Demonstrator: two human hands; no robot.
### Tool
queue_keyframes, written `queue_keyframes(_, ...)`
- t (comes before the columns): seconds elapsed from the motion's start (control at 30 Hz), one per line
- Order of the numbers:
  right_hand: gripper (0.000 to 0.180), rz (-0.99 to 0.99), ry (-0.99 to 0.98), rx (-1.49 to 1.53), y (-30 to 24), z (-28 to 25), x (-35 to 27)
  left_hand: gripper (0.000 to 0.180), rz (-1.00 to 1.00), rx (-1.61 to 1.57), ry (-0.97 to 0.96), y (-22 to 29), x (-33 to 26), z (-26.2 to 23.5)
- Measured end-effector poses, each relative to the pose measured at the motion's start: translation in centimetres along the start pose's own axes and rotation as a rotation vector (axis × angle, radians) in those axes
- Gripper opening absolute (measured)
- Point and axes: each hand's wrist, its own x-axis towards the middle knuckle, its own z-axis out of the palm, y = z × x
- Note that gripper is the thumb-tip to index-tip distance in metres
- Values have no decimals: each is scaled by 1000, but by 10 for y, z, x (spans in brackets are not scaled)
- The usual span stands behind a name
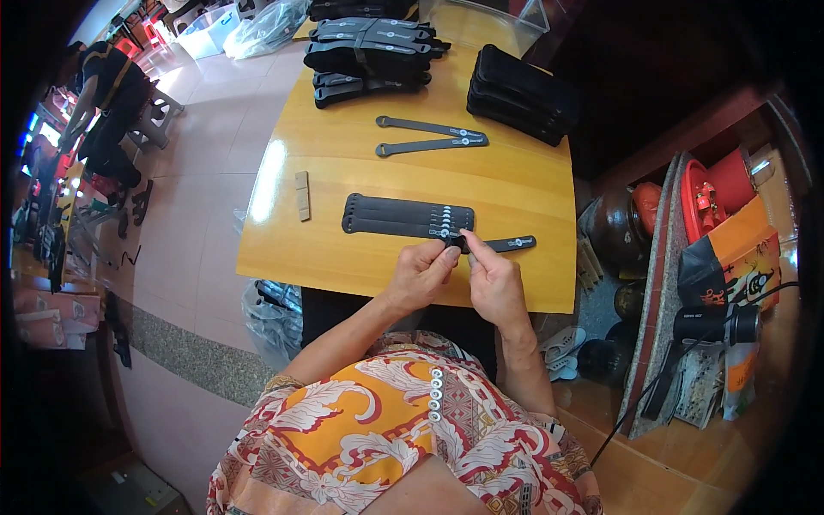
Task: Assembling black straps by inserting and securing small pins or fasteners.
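Note:
My left hand (424,273) and my right hand (496,279) meet at the near side of the wooden table, both closed on a black strap (513,245). The free end of that strap points right, with a white print on it; the part between my fingers is mostly hidden. Just beyond my hands lies a row of overlapping black straps (395,215), with slotted ends at the left and white prints lined up at the right. Farther off, two loose straps (429,126) form a V, their printed ends meeting at the right.
Banded bundles of straps (369,56) are stacked at the table's far left, and thick black stacks (522,94) at the far right. A small brown strip (302,196) lies left. Shelves with a red basin (699,197) stand right. Another person (107,103) bends over at the left.

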Motion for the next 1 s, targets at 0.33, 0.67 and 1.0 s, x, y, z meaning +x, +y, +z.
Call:
queue_keyframes(0.33, 35, 281, -78, -112, 6, -44, 11, 27, -172, -242, 58, 0, -11, 0)
queue_keyframes(0.67, 38, 77, 57, -158, -10, -38, -1, 7, -247, -598, 214, 4, 3, 5)
queue_keyframes(1.0, 13, -178, -10, -239, -6, -20, 1, 20, -419, -589, 13, 11, -3, 9)
